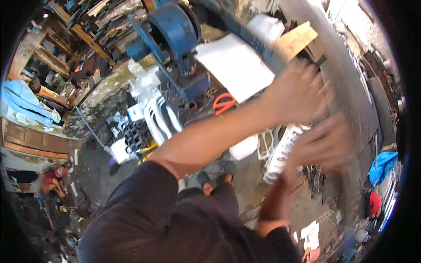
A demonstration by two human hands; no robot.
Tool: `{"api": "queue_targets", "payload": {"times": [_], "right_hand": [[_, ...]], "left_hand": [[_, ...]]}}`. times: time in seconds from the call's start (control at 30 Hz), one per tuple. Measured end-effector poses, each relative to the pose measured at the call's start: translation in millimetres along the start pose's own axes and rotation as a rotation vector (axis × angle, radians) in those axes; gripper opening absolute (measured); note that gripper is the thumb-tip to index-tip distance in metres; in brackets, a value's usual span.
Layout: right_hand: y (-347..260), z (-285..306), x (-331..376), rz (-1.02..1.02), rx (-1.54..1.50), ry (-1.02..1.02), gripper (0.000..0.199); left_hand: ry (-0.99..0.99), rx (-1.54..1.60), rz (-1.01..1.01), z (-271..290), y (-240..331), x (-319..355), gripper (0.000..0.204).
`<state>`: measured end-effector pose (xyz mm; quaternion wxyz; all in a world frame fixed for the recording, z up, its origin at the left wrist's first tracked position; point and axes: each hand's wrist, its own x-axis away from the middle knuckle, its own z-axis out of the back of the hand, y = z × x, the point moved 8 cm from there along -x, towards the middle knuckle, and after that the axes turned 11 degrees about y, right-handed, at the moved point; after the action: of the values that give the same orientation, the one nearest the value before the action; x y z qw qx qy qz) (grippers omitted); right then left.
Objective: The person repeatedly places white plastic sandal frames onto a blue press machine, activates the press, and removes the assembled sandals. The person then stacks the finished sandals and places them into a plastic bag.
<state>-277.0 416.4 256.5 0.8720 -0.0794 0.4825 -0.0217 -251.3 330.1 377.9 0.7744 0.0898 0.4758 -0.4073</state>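
Note:
A blue metal machine (173, 33) with a rounded housing stands at the top, and a long dark-blue lever (258, 41) slants from it toward the right. At the lever's blurred far end my left hand (300, 92) is closed around it, its arm stretching across the middle. Just below and to the right is my right hand (326, 144), close to the lever's line. Motion smears its fingers, so their grip cannot be made out. Under the lever lies a large white sheet (237, 65). Orange-red handles (224, 103) show beside the sheet.
Curved white parts (160, 116) and a black lattice piece (133, 136) lie left of my arm. A white perforated strip (280, 153) lies below my hands. A wooden board (296, 40) is at the upper right. One person (52, 179) crouches at far left; another's red-covered head (375, 203) shows at right.

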Motion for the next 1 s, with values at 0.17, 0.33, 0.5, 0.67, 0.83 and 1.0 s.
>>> {"api": "queue_targets", "payload": {"times": [0.17, 0.33, 0.5, 0.67, 0.83, 1.0], "right_hand": [[-17, 31, 57, -0.154, 0.284, -0.097, 0.056], [-33, 160, -157, 0.343, 0.016, 0.232, 0.046], [10, 83, -231, 0.328, 0.053, 0.031, 0.047], [27, 5, -238, 0.281, 0.0, -0.133, 0.049], [26, -7, -254, 0.282, 0.012, -0.169, 0.051], [-35, 5, -242, 0.406, -0.143, -0.003, 0.053]], "left_hand": [[-0.211, 0.047, 0.1, -58, -9, 85, 0.018], [0.356, 0.477, 0.46, 70, 13, 92, 0.039], [-0.146, 0.161, 1.399, 30, 53, 362, 0.048], [-0.238, -0.444, 1.327, 66, 11, 435, 0.068], [-0.65, -0.236, 1.16, 25, -15, 448, 0.042], [-0.78, -0.39, 1.041, 37, 5, 471, 0.036]]}}
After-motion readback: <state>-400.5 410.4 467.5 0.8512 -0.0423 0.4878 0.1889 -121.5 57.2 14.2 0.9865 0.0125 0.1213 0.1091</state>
